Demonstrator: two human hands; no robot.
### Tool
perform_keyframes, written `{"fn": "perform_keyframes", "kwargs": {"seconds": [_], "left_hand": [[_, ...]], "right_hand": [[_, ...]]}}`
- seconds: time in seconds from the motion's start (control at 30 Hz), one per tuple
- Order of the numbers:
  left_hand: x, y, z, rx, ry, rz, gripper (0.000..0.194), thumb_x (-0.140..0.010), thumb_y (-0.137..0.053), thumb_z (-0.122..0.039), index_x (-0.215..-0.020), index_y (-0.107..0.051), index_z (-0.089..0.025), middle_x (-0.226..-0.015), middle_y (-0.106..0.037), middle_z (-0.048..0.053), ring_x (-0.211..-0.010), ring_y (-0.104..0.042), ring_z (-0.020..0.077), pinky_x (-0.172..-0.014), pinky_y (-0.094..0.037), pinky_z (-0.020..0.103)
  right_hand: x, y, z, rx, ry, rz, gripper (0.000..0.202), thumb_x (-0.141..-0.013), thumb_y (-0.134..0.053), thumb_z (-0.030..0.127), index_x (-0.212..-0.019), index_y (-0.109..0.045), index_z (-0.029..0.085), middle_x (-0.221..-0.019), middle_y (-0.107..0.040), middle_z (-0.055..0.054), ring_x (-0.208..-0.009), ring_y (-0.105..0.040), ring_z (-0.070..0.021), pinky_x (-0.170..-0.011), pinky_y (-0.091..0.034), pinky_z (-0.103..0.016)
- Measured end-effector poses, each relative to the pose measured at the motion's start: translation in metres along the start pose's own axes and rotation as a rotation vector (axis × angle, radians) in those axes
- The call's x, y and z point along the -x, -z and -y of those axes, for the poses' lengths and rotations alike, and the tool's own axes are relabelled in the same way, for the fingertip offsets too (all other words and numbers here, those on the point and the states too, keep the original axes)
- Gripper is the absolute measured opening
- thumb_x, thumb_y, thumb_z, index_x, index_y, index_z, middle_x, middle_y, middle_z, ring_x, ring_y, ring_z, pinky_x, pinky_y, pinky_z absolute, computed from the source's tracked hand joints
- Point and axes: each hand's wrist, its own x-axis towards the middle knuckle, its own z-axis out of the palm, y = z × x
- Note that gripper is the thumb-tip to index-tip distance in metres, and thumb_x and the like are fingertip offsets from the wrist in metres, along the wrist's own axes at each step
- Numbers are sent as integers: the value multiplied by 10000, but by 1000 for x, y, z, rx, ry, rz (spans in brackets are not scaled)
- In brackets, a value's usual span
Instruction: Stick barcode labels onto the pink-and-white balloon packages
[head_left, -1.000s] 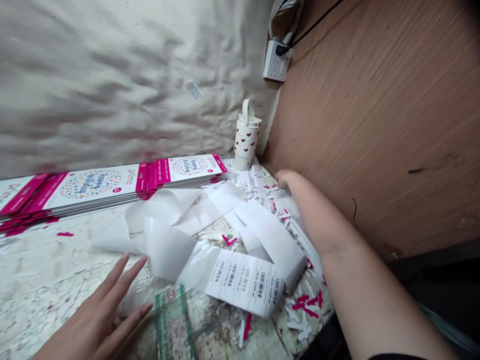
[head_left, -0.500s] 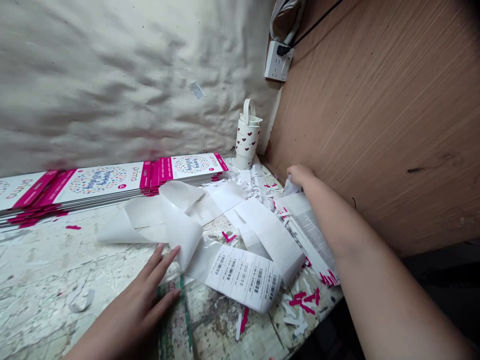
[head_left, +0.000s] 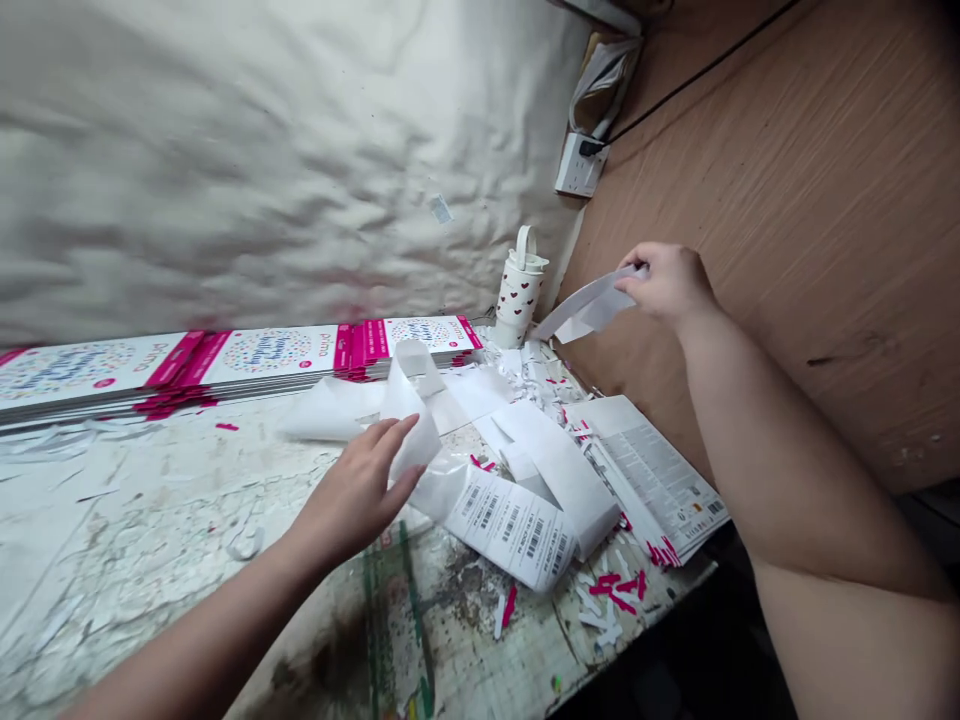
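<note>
My right hand (head_left: 671,280) is raised in front of the wooden panel, thumb and fingers pinched on a white paper strip (head_left: 592,300) that droops toward the cup. My left hand (head_left: 367,480) lies over the table with thumb and fingers apart. Its fingertips meet the edge of a curled length of white label backing (head_left: 409,400); a firm grip on it does not show. Joined to this backing, a strip of barcode labels (head_left: 517,525) lies printed side up. More blank white strip (head_left: 559,465) is folded across the middle.
Stacked pink-and-white printed packs (head_left: 281,350) line the wall. A white cup with hearts (head_left: 519,295) stands in the corner. Grey-backed printed cards (head_left: 667,480) lie by the wooden panel (head_left: 810,250). Pink and white scraps (head_left: 619,590) litter the front edge. A power socket (head_left: 581,165) hangs above.
My right hand has risen from the table beside the panel, lifting the white paper strip. My left hand has moved forward and right to the curled backing. The camera view has shifted slightly.
</note>
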Motion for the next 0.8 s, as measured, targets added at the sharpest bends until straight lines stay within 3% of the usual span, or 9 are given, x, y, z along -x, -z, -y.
{"fn": "perform_keyframes", "kwargs": {"seconds": [0.13,0.2,0.27,0.37,0.5,0.6,0.67,0.73,0.8], "left_hand": [[44,34,17,135,103,-158,467,-853,-432,-462,-1251,-473,-220,-1151,-555,86,-958,-560,223,-759,-492,323],[66,48,26,205,181,-221,432,-841,-463,-467,-1198,-514,-229,-1083,-582,65,-860,-565,191,-644,-487,271],[88,57,35,247,254,-285,408,-828,-488,-469,-1155,-542,-230,-1053,-596,51,-822,-562,174,-636,-481,262],[121,61,47,273,339,-316,397,-817,-502,-480,-1117,-566,-228,-1048,-606,48,-819,-562,171,-696,-484,282],[162,57,62,320,463,-297,410,-819,-494,-499,-1110,-570,-220,-1041,-610,61,-812,-562,175,-641,-482,267],[179,52,71,338,512,-302,399,-822,-496,-494,-1100,-577,-218,-1025,-617,56,-791,-570,166,-615,-477,251],[180,50,73,335,497,-276,367,-829,-491,-479,-1065,-594,-217,-1014,-627,53,-813,-581,173,-615,-479,248],[176,48,71,318,450,-220,330,-842,-476,-456,-1016,-615,-213,-1008,-637,55,-874,-590,191,-637,-486,254],[169,48,67,290,393,-158,309,-855,-453,-432,-975,-629,-208,-1007,-644,59,-930,-589,207,-690,-494,273]], "right_hand": [[22,-1,60,-529,-10,150,220,-673,-692,248,-852,-644,129,-625,-559,19,-496,-498,-69,-499,-460,-250],[39,-15,101,-826,-55,263,232,-677,-695,250,-869,-615,148,-660,-576,17,-488,-509,-67,-456,-464,-225],[62,-42,142,-1056,-180,413,228,-677,-693,228,-872,-585,180,-700,-603,17,-496,-537,-87,-423,-490,-230],[104,-94,187,-1088,-337,665,215,-709,-641,178,-909,-565,192,-784,-650,-6,-607,-623,-131,-489,-556,-270],[146,-146,202,-949,-296,722,398,-697,-550,50,-1075,-553,175,-991,-662,-93,-869,-653,-203,-623,-584,-330],[158,-151,196,-836,-182,694,397,-745,-484,65,-1114,-569,186,-1121,-626,-105,-1032,-597,-230,-809,-541,-431],[162,-144,197,-785,-69,699,359,-744,-501,66,-1056,-620,200,-1156,-618,-84,-1119,-543,-239,-972,-428,-476],[169,-137,205,-673,210,761,404,-720,-518,21,-1056,-638,212,-1248,-578,-71,-1233,-445,-255,-1068,-294,-491],[177,-135,216,-468,580,826,500,-709,-502,-30,-1140,-601,201,-1374,-467,-87,-1323,-328,-271,-1091,-200,-529]]}}
